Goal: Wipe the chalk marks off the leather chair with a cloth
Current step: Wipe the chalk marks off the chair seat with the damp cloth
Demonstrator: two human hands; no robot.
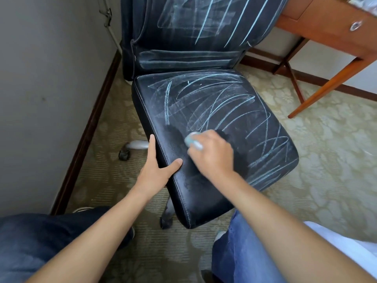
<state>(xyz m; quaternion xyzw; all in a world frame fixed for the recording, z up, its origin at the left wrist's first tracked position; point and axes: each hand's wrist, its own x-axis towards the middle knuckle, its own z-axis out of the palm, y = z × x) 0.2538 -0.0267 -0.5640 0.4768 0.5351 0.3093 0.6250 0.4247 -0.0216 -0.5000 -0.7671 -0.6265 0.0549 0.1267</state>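
Observation:
A black leather chair (204, 193) fills the middle of the view, its seat and backrest covered in pale blue chalk marks (220, 103). The seat's near left part looks dark and free of chalk. My right hand (212, 154) grips a small light blue cloth (192, 140) and presses it onto the seat near its left front. My left hand (157, 170) holds the seat's left edge, thumb on top and fingers along the side.
A grey wall (40, 88) with a dark baseboard runs close along the left. A wooden desk (326, 27) with slanted legs stands at the back right. Patterned carpet (326, 160) surrounds the chair. Chair castors (124, 154) show below the seat. My jeans-clad legs are at the bottom.

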